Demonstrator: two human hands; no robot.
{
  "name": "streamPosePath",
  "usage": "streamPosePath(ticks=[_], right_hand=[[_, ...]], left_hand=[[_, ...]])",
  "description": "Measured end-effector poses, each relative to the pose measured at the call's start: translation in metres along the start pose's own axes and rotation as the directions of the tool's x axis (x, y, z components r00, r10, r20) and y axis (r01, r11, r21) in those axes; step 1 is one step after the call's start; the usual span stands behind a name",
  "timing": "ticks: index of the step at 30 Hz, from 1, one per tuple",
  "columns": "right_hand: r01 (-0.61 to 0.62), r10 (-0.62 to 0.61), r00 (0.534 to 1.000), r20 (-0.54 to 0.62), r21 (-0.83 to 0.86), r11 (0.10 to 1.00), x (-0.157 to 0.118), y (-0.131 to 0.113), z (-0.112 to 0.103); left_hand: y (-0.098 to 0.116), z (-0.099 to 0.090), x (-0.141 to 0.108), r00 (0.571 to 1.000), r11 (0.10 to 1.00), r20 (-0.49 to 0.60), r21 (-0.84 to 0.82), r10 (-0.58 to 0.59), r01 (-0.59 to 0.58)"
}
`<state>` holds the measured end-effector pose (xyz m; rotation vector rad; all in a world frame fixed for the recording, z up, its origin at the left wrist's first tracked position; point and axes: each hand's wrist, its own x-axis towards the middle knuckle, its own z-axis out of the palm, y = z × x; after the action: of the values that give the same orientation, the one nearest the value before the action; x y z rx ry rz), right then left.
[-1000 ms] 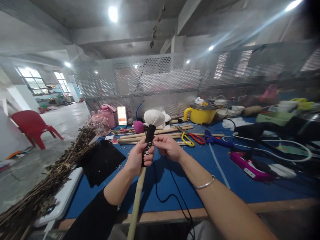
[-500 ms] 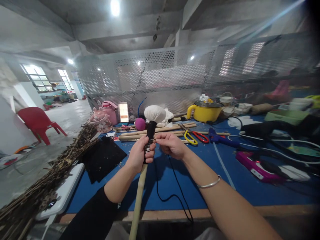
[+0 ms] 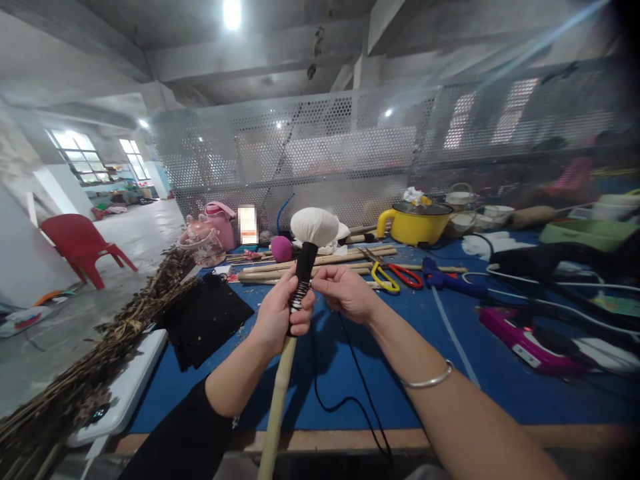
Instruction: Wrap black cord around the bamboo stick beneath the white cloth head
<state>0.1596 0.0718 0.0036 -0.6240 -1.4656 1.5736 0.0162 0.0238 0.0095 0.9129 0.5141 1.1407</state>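
My left hand [image 3: 277, 308] is closed around a bamboo stick [image 3: 278, 393] just under its head, a rounded white cloth-covered pad [image 3: 314, 227]. Black wrapping [image 3: 305, 263] covers the stick's neck below the pad, and white shows between the lower turns beside my left fingers. Close to those turns, my right hand [image 3: 345, 291] pinches a black cord [image 3: 345, 327] with thumb and forefinger. The cord's slack hangs in a loop over the blue table top [image 3: 410, 360] and past its front edge. Where the cord meets the wrapping is partly hidden by my fingers.
Yellow-and-red-handled scissors [image 3: 390, 275] and several bamboo sticks [image 3: 260, 272] lie behind my hands. A blue glue gun [image 3: 450, 280], a magenta power strip [image 3: 530, 340] and a yellow pot [image 3: 420, 225] stand right. Black cloth [image 3: 205, 320] and dried stalks [image 3: 100, 347] lie left.
Both hands keep their holds at nearly the same place on the stick. The view has shifted slightly, and the white pad appears a little lower and nearer.
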Motion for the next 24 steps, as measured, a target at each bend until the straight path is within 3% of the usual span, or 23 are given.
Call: streamPosePath(ticks=[13,17,21,24], right_hand=[[-0.004,0.005,1.0,0.027,-0.017,1.0,-0.001,-0.001,-0.002],[0.001,-0.004,0.996,0.087,0.037,0.999,-0.001,0.0,-0.003],[-0.078,0.059,0.988,0.142,0.129,0.989,-0.001,0.004,-0.001],[-0.118,0.099,0.988,0.121,0.156,0.981,-0.001,0.004,-0.001]], left_hand=[[0.002,0.002,-0.003,0.999,0.999,0.042,-0.006,-0.033,0.034],[0.004,0.002,-0.004,0.983,0.984,0.1,-0.074,-0.157,0.165],[-0.001,-0.001,0.0,0.932,0.937,0.196,-0.113,-0.305,0.33],[-0.007,-0.003,0.005,0.95,0.954,0.1,-0.018,-0.296,0.3]])
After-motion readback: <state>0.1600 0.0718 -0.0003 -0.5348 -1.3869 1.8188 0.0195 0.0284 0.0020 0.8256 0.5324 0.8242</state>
